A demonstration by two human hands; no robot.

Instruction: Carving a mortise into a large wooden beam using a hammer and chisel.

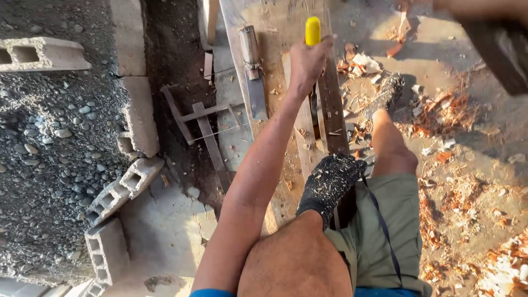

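Seen from above, the left hand [308, 61] is clenched around a yellow-handled chisel [312, 30], held upright over a narrow strip of wood [334, 107] lying on a plank [275, 33]. A sock-covered foot [327, 184] presses the strip down. The right hand [467, 6], blurred at the top right edge, grips a dark mallet [503, 49], well apart from the chisel.

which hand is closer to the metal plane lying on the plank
Left. The left hand grips a yellow-handled tool just right of the metal plane. The right hand is raised at the top right edge of view, blurred, far from it.
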